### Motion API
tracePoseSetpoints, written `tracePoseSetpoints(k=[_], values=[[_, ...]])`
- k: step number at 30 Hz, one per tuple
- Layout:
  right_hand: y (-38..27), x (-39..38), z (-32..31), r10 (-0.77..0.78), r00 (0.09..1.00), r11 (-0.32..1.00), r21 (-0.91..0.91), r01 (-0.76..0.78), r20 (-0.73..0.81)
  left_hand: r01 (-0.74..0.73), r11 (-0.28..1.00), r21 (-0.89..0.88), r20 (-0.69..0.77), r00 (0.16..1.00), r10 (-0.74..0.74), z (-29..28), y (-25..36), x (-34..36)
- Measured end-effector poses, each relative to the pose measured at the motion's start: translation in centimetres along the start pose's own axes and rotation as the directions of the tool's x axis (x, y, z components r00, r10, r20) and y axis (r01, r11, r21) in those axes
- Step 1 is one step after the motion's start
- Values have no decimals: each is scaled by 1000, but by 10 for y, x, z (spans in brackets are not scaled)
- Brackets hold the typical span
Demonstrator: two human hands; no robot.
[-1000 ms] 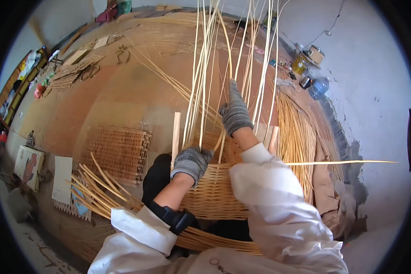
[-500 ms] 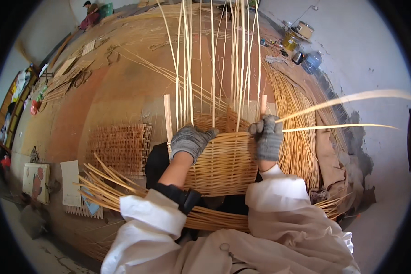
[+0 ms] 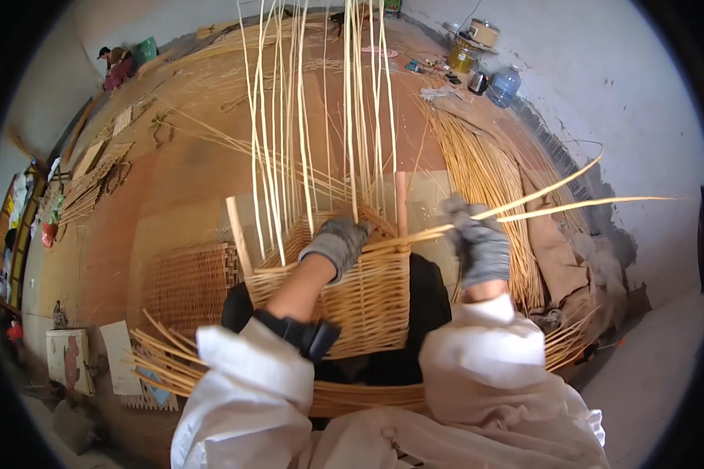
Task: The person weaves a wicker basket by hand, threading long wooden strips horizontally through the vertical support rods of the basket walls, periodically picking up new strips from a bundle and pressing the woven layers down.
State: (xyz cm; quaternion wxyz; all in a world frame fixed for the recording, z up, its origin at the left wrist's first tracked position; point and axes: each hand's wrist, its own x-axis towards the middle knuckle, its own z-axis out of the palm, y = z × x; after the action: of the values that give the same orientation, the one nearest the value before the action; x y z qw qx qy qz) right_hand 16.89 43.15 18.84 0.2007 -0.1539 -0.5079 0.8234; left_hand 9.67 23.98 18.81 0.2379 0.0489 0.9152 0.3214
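A half-woven wicker basket [image 3: 368, 305] with tall pale upright rods [image 3: 280, 117] and wooden corner stakes [image 3: 238, 234] sits over dark-clad legs below me. My left hand [image 3: 332, 248], in a grey knit glove, grips the basket's rim near the central rods, its fingertips partly hidden. My right hand [image 3: 477, 246], also gloved and somewhat blurred, is closed on two long weaving strands [image 3: 551, 205] just right of the right corner stake, the strands trailing out to the right.
Bundles of rods [image 3: 493, 180] lie right and below [image 3: 156, 367]. A woven panel [image 3: 180, 277] and boards lie left. Beside the right wall stand pots and a blue water jug [image 3: 504, 86]. A person [image 3: 119, 69] sits at the far left back.
My right hand came down from the upright rods to the weaving strands and moved right, drawing them out. My left hand stays at the rim; the basket now sits angled, with its right corner stake further left.
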Motion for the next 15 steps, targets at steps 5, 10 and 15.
tracePoseSetpoints(k=[5, 10, 15], values=[[-31, 3, -32, -38, 997, 997, -61, 42, 72, -248, 884, -397, 94, 947, 308, 16, -30, 3], [-80, 62, 0, -14, 543, 642, -409, 649, 840, -208, 956, -209, -130, 974, 183, 31, -16, -12], [-46, 182, 31, 153, 288, -311, -231, 922, 945, -76, 980, -183, -139, 989, 51, 40, 20, -4]])
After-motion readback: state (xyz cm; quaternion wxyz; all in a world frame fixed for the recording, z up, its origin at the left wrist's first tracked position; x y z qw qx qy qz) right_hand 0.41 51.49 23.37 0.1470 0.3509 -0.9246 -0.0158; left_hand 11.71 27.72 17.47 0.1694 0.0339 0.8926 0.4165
